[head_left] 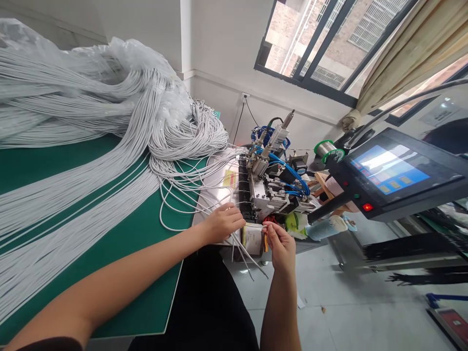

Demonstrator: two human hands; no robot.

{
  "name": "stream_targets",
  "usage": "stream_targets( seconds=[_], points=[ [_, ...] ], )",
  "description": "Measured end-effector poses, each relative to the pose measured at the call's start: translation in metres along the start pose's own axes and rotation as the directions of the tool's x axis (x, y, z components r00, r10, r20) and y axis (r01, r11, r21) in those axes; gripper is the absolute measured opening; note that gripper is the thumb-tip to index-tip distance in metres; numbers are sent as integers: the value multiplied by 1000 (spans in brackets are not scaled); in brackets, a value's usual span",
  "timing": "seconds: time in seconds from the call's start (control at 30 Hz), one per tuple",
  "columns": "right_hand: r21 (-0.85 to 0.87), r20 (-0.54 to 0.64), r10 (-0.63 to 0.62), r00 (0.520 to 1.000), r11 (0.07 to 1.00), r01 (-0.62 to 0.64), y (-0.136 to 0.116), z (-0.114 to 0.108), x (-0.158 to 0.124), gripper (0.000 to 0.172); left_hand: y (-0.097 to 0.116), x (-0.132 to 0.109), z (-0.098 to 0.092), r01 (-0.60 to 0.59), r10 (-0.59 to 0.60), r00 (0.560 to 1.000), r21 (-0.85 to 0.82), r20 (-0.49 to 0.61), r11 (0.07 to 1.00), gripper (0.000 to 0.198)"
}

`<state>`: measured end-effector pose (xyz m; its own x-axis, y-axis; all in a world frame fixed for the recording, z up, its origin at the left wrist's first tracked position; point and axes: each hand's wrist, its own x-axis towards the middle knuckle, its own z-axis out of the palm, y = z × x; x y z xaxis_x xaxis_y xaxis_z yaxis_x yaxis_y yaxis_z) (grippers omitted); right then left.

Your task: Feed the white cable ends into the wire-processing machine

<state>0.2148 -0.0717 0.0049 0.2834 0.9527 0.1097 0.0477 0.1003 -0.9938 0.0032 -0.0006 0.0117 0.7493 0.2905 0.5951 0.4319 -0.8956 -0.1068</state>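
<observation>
My left hand (224, 222) is closed around white cables at the front edge of the machine's metal plate (215, 209). Several loose cable ends (243, 251) hang below its fingers. To the right, my right hand (281, 243) pinches one white cable (255, 225) close to its end, and that cable stretches between the two hands. Just beyond them stands a bench machine (265, 185) with metal clamps, cylinders and blue air tubes. A row of cables runs from the pile (190, 131) across the plate into its dark slotted edge. The exact cable tip is hidden by my fingers.
Long bundles of white cable (80, 229) spread over the green table (120, 156) at left, partly under clear plastic. At right are a tilted control screen (393, 170), a solder wire spool (329, 151) and a pale blue cylindrical container (326, 228). Black cables (405, 247) lie on a rack beyond.
</observation>
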Motion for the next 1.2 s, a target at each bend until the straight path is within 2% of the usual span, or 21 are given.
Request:
stream_targets(
  seconds=[0.1, 0.2, 0.37, 0.5, 0.67, 0.83, 0.97, 1.2],
  points=[
    [-21, 41, 16, 999, 1000, -15, 0, -4, 5, 36, -3, 1, 1, 27, -27, 999, -25, -26, 999, 22],
    [-138, 58, 1, 998, 990, 7, -2, -6, 12, 33, -5, 1, 3, 43, -44, 998, -28, -54, 999, 25],
    [-447, 30, -91, 995, 890, 94, -5, -5, 20, 34, -4, -1, 3, 104, -102, 994, 64, -39, 992, 33],
    [-496, 48, -124, 991, 858, 131, 0, -3, 28, 34, -2, -1, 3, 131, -129, 991, 90, -33, 987, 34],
    [-411, 110, -83, 990, 904, 121, 15, -1, 48, 30, -1, 1, 5, 181, -183, 983, 102, 7, 978, 34],
    [-161, 196, 19, 980, 987, 13, 30, 2, 61, 28, -2, 1, 9, 216, -220, 974, 92, 47, 972, 33],
    [-51, 174, 95, 980, 995, -87, 41, 4, 64, 27, -2, 1, 9, 227, -233, 968, 73, 91, 971, 34],
    [48, 144, 168, 975, 983, -176, 47, 10, 60, 33, -1, 0, 6, 233, -237, 966, 45, 105, 971, 36]
  ],
)
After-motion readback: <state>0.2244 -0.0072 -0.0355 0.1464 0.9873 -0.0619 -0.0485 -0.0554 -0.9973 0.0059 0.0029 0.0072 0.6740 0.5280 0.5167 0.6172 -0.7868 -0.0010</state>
